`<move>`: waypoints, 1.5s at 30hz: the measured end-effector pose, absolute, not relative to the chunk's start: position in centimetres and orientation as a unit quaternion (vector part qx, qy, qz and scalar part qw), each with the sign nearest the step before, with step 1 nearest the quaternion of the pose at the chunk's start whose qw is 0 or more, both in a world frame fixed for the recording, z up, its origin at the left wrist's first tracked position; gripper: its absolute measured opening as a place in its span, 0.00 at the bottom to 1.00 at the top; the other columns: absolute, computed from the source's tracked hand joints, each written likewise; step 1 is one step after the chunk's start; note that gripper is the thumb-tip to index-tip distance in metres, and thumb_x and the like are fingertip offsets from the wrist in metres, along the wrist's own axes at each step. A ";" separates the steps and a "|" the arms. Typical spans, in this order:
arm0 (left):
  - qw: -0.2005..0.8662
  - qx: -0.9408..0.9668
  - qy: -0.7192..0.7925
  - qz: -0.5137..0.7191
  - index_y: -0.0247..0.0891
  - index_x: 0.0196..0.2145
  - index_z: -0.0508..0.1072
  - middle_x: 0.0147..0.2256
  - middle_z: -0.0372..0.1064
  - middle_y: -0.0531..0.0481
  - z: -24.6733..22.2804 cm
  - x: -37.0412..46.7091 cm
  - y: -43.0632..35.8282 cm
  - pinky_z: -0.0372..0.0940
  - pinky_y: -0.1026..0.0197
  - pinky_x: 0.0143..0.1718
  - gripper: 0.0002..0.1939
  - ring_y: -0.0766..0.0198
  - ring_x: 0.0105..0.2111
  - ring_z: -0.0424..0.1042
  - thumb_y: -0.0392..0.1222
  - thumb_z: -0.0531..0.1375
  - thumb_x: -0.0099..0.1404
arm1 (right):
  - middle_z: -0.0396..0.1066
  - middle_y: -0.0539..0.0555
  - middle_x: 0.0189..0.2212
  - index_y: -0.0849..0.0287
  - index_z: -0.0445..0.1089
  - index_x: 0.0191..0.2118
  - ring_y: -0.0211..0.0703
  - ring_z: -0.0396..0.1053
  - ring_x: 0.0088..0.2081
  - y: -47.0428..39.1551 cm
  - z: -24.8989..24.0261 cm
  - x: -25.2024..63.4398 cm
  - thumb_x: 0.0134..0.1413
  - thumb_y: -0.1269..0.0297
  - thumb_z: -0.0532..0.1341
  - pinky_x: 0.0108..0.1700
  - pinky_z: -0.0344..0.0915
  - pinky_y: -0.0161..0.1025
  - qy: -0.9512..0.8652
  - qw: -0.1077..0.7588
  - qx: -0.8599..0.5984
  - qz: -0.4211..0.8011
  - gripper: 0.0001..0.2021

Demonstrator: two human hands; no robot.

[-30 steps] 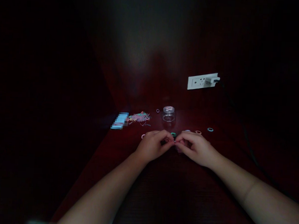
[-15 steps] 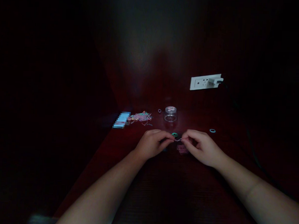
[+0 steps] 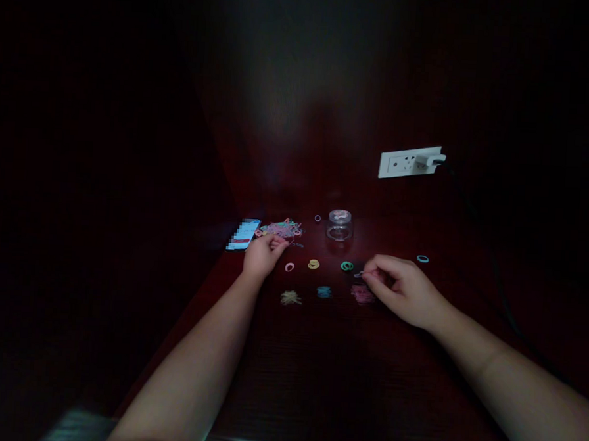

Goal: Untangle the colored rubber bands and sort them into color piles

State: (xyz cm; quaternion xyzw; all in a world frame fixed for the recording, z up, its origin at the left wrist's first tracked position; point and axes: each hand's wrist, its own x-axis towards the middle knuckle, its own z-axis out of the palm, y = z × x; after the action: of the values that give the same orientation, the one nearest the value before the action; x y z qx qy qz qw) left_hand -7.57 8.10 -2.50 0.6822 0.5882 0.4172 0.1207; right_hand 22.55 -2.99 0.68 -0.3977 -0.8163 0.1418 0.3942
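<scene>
My left hand (image 3: 264, 254) is closed at the near edge of a mixed pile of small coloured bands (image 3: 285, 229); what its fingertips pinch is too small to name. My right hand (image 3: 402, 289) pinches a pale band (image 3: 357, 274) just above a pink pile (image 3: 362, 294). Between the hands lie a pink ring (image 3: 289, 267), yellow rings (image 3: 313, 264) and green rings (image 3: 347, 266). Nearer me are a pale yellow pile (image 3: 291, 297) and a blue pile (image 3: 323, 292).
A clear lidded jar (image 3: 340, 226) stands behind the green rings. A lit phone (image 3: 243, 235) lies left of the mixed pile. Far right is a blue ring (image 3: 423, 259). A plug and dark cable hang from the wall socket (image 3: 410, 162).
My left hand has moved away from my right hand, leftwards to the mixed pile, uncovering the rings and small piles. My right hand has stayed near the pink pile with the pale band.
</scene>
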 end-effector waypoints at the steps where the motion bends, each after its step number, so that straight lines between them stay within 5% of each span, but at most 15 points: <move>1: 0.128 0.678 0.593 0.415 0.38 0.33 0.77 0.30 0.77 0.49 -2.8 -8.0 8.5 0.69 0.62 0.36 0.08 0.61 0.30 0.76 0.45 0.63 0.61 | 0.63 0.48 0.21 0.57 0.66 0.29 0.37 0.61 0.24 -3.0 0.7 22.6 0.61 0.64 0.57 0.28 0.58 0.35 -0.818 0.392 -0.396 0.143 0.09; 16: 0.136 0.680 0.603 0.395 0.38 0.42 0.78 0.38 0.79 0.45 -3.7 -8.6 9.4 0.69 0.57 0.45 0.11 0.57 0.39 0.78 0.34 0.58 0.64 | 0.66 0.49 0.22 0.57 0.65 0.29 0.38 0.64 0.25 -3.0 0.5 22.7 0.61 0.63 0.57 0.29 0.60 0.35 -0.819 0.375 -0.395 0.182 0.09; 21: 0.089 0.696 0.562 0.438 0.39 0.47 0.75 0.47 0.76 0.46 -1.8 -6.8 7.5 0.65 0.58 0.54 0.14 0.59 0.47 0.75 0.34 0.54 0.67 | 0.66 0.49 0.22 0.58 0.65 0.30 0.37 0.63 0.25 -3.0 0.4 22.8 0.61 0.64 0.57 0.30 0.59 0.35 -0.826 0.366 -0.388 0.181 0.08; 28: 0.126 0.901 0.274 0.311 0.41 0.48 0.75 0.39 0.78 0.50 0.5 -0.5 0.6 0.69 0.60 0.42 0.16 0.64 0.35 0.76 0.47 0.63 0.64 | 0.69 0.50 0.24 0.58 0.68 0.30 0.38 0.64 0.26 -3.0 0.5 22.7 0.62 0.65 0.58 0.31 0.60 0.36 -0.840 0.348 -0.375 0.182 0.08; 45: 0.115 0.900 0.287 0.306 0.39 0.35 0.74 0.29 0.75 0.55 1.2 0.4 -1.0 0.66 0.65 0.34 0.04 0.68 0.29 0.74 0.38 0.59 0.62 | 0.67 0.50 0.24 0.59 0.69 0.31 0.38 0.64 0.25 -3.1 0.5 22.6 0.62 0.65 0.57 0.30 0.59 0.37 -0.851 0.338 -0.359 0.181 0.09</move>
State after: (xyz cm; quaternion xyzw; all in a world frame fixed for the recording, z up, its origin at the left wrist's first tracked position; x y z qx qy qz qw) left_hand 0.36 -1.02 1.19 0.9004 0.2874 0.3057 0.1153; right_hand 22.55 -3.09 0.55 -0.3595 -0.8508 0.1813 0.3377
